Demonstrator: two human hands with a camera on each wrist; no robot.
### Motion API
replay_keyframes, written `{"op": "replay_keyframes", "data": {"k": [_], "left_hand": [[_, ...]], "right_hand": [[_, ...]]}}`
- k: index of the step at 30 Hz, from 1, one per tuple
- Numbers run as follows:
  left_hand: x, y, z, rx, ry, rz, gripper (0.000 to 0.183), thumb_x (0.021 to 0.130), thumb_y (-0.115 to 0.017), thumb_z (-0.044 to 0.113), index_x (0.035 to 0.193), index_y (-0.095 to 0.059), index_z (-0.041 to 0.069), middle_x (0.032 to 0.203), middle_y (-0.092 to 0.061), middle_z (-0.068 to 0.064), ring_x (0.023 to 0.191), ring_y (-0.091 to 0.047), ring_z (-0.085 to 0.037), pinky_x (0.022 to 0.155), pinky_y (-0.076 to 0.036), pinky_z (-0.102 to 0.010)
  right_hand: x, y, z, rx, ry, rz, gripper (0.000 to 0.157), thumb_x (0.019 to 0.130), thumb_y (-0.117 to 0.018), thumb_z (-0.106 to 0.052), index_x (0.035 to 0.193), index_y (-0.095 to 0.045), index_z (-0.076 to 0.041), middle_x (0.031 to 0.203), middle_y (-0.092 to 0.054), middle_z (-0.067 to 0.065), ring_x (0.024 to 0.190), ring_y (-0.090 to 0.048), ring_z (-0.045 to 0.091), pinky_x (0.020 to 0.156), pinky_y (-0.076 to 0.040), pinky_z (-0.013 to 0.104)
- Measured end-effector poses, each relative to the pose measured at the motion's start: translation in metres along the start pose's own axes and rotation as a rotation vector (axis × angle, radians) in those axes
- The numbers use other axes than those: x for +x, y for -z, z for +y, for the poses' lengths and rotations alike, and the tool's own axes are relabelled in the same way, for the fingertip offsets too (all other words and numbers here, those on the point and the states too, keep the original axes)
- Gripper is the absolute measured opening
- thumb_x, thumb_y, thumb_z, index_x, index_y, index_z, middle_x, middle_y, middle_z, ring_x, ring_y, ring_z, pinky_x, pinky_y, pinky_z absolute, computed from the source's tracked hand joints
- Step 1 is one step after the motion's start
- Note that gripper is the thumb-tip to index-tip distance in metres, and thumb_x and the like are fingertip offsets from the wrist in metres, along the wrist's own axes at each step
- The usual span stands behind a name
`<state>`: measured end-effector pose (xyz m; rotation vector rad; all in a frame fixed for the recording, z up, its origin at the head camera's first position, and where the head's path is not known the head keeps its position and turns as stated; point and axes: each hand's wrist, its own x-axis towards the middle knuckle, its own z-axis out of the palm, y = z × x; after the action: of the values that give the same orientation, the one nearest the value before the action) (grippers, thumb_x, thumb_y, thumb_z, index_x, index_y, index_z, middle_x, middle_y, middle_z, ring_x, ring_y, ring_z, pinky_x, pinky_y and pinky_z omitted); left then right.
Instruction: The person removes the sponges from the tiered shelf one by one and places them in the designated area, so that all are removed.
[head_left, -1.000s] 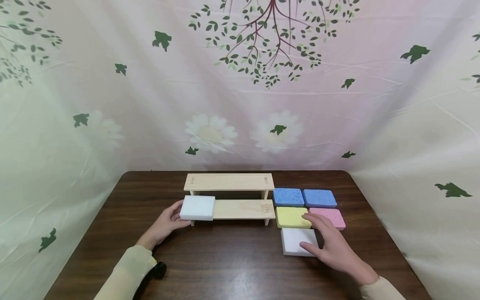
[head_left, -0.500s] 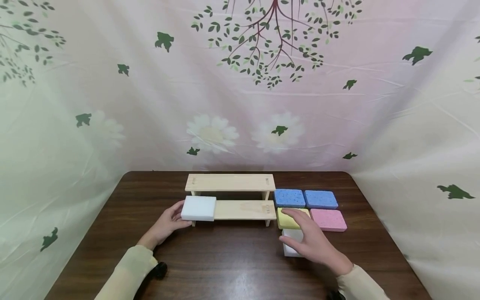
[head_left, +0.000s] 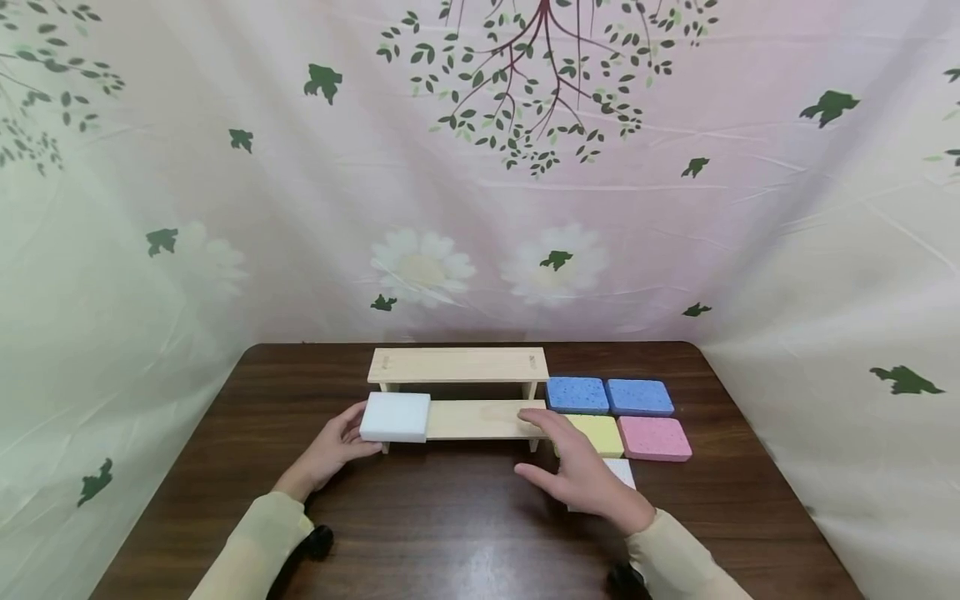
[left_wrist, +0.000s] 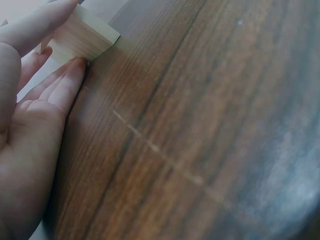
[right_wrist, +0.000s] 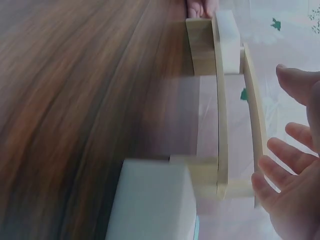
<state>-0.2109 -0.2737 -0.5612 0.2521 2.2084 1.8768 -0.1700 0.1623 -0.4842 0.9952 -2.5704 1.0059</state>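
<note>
A white sponge point(head_left: 395, 417) lies on the left end of the lower wooden shelf point(head_left: 472, 421). My left hand point(head_left: 328, 452) is at that same end, its fingers reaching to the wooden leg point(left_wrist: 82, 37) in the left wrist view. Over the shelf's right end my right hand point(head_left: 587, 477) hovers, thumb and fingers spread with nothing between them. It partly covers a yellow sponge point(head_left: 602, 433) and a second white sponge point(head_left: 622, 472) on the table. In the right wrist view that white sponge point(right_wrist: 150, 200) stands out near the bottom, below the hand.
Behind the lower shelf stands a taller wooden shelf point(head_left: 459, 365). To the right lie a pink sponge point(head_left: 656, 439) and two blue ones, a left blue sponge point(head_left: 577, 395) and a right blue sponge point(head_left: 641, 397). A printed curtain point(head_left: 465, 192) hangs behind the dark wooden table point(head_left: 420, 525).
My right hand has moved left, from over the white, yellow and pink sponges to the lower shelf's right end. The left hand and the sponges stay in place.
</note>
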Motion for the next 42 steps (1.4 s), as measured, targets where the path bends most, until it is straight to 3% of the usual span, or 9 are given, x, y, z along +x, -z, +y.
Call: {"op": "replay_keyframes", "data": {"k": [11, 23, 42], "left_hand": [[-0.002, -0.001, 0.002, 0.002, -0.004, 0.003, 0.092, 0.092, -0.083, 0.011, 0.164, -0.027, 0.001, 0.161, -0.039, -0.028, 0.145, -0.045, -0.039, 0.102, -0.051, -0.022], [0.000, 0.000, 0.001, 0.001, 0.002, 0.008, 0.093, 0.091, -0.084, 0.013, 0.164, -0.027, 0.002, 0.161, -0.039, -0.028, 0.145, -0.045, -0.040, 0.103, -0.050, -0.022], [0.000, 0.000, -0.001, -0.001, -0.013, 0.004, 0.093, 0.091, -0.085, 0.013, 0.163, -0.028, 0.001, 0.160, -0.040, -0.029, 0.144, -0.046, -0.040, 0.103, -0.050, -0.022]], "right_hand": [[0.029, -0.027, -0.015, 0.033, -0.030, -0.098, 0.070, 0.094, -0.082, -0.031, 0.153, -0.052, -0.007, 0.156, -0.053, 0.005, 0.145, -0.047, 0.026, 0.116, -0.043, 0.052], [0.051, -0.047, -0.018, 0.009, -0.058, -0.171, 0.070, 0.097, -0.078, -0.037, 0.155, -0.049, -0.009, 0.156, -0.052, 0.006, 0.146, -0.045, 0.026, 0.119, -0.041, 0.048], [0.084, -0.076, -0.025, 0.017, -0.082, -0.229, 0.081, 0.094, -0.081, -0.036, 0.157, -0.044, -0.004, 0.159, -0.048, 0.012, 0.148, -0.043, 0.029, 0.123, -0.036, 0.045]]}}
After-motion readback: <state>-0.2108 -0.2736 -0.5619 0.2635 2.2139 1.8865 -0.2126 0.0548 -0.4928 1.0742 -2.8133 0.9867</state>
